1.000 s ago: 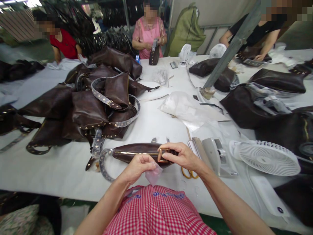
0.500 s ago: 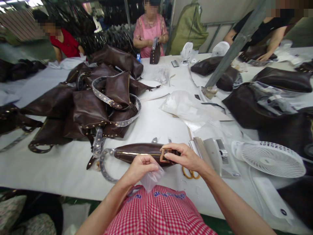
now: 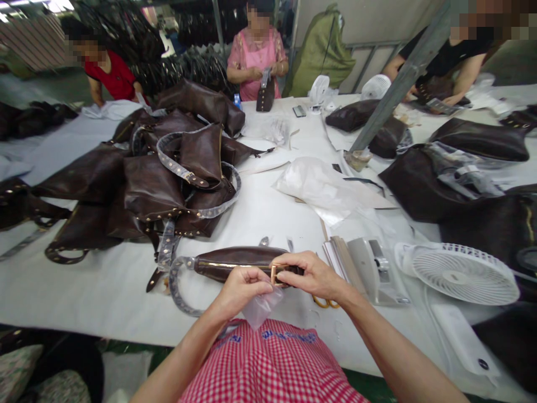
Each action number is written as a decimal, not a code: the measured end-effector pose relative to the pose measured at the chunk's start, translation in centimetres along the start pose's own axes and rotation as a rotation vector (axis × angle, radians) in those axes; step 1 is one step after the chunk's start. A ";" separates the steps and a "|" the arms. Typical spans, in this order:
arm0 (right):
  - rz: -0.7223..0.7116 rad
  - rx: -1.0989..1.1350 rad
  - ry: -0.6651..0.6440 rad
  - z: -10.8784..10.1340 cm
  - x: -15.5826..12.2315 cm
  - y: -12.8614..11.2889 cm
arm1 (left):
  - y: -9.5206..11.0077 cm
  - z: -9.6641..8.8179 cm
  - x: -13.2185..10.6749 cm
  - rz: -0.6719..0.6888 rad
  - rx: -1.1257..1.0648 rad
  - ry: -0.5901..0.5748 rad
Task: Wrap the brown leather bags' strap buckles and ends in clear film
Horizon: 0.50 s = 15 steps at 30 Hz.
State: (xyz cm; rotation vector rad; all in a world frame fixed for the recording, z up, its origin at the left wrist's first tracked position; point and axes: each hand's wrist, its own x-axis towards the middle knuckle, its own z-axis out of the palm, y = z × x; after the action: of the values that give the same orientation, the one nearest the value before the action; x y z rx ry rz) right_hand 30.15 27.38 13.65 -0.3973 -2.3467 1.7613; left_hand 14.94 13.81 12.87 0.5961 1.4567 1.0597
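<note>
A dark brown leather handbag (image 3: pixel 239 256) with a brass zip lies on the table in front of me. Its strap (image 3: pixel 178 288), wrapped in clear plastic, loops out at the left end. My right hand (image 3: pixel 312 274) pinches a gold-coloured buckle (image 3: pixel 273 274) at the bag's right end. Between the thumb and fingers of my left hand (image 3: pixel 245 288) is a thin clear plastic piece (image 3: pixel 260 308), hanging down close beside the buckle. The buckle's lower part is partly covered by my fingers.
Brown handbags (image 3: pixel 155 184) are heaped at the left. Orange-handled scissors (image 3: pixel 325 302), a metal tape dispenser (image 3: pixel 375 271) and a white fan (image 3: pixel 461 274) lie to the right. A slanted metal post (image 3: pixel 398 78) rises beyond them. Several co-workers, one in a pink apron (image 3: pixel 260 61), are across the table.
My right hand has brought the buckle slightly left, right up to my left hand and the plastic. The buckle has turned and now shows narrower. The bag has hardly moved.
</note>
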 end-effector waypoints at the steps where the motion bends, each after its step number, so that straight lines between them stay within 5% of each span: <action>1: -0.003 -0.021 -0.008 0.0 0.0 0.1 | 0.1 0.0 0.0 0.002 0.002 0.002; 15: -0.033 -0.152 -0.137 -0.3 0.8 0.1 | 0.3 -0.6 0.9 0.017 -0.022 0.055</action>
State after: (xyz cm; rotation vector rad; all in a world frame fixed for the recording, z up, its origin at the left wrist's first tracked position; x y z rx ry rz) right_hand 29.49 27.98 13.60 -0.2645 -2.5764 1.6505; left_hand 14.16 14.60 12.62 0.5685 1.4879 1.1122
